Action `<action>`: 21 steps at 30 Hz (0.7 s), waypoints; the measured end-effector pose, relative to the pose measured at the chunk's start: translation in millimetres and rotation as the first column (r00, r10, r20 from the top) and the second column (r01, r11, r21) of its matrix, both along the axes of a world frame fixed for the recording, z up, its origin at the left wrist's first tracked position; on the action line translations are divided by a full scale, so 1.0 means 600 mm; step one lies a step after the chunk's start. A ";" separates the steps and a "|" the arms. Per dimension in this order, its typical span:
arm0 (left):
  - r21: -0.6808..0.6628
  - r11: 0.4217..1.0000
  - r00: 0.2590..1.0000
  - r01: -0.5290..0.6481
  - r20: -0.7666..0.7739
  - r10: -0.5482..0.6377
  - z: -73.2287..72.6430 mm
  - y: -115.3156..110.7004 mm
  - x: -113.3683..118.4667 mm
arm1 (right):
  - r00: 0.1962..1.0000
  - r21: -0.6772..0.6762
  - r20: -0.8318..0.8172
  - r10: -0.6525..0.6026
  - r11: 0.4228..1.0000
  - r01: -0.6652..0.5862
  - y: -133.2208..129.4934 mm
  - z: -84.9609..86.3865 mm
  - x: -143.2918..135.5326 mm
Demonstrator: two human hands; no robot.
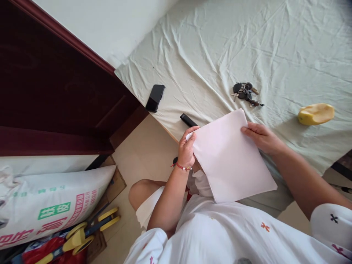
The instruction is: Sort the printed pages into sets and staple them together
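Left hand and right hand are pinching the paper, one at its left corner, the other on the edge near its far right corner, thumbs on top. It is slanting over the lap, its near part reaching toward the shirt. It is probably behaving as something light and limp, bending and creasing easily (whether several sheets are lying together, I cannot tell). Opposite edges, close to the corners, are offering the best hold, with gentle pressure.
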State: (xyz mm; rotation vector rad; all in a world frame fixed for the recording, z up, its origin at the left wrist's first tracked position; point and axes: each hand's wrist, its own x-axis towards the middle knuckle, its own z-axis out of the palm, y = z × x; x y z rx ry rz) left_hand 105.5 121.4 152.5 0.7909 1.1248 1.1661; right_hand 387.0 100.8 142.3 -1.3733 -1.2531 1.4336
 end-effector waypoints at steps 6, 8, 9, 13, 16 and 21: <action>0.024 0.997 0.997 0.069 0.028 -0.069 0.003 -0.004 -0.004 | 0.984 -0.174 -0.175 -0.025 0.985 -0.006 -0.009 -0.002 -0.016; 0.051 0.994 0.995 0.096 0.027 -0.097 0.003 -0.002 -0.004 | 0.983 -0.188 -0.170 -0.063 0.982 0.031 -0.012 -0.005 -0.021; 0.066 0.992 0.994 0.107 0.020 -0.108 0.003 0.000 -0.004 | 0.981 -0.200 -0.176 -0.076 0.979 0.040 -0.013 -0.006 -0.023; 0.106 0.986 0.990 0.132 -0.059 -0.126 0.001 0.009 -0.002 | 0.969 -0.239 -0.231 -0.084 0.971 0.027 -0.017 -0.007 -0.023; 0.102 0.989 0.991 0.104 -0.092 -0.095 -0.002 0.014 0.003 | 0.979 -0.218 -0.180 -0.092 0.975 0.051 -0.015 -0.009 -0.021; 0.054 0.998 0.996 0.007 -0.087 -0.003 -0.009 0.018 0.001 | 0.988 -0.220 -0.074 -0.134 0.969 0.115 -0.003 -0.002 -0.014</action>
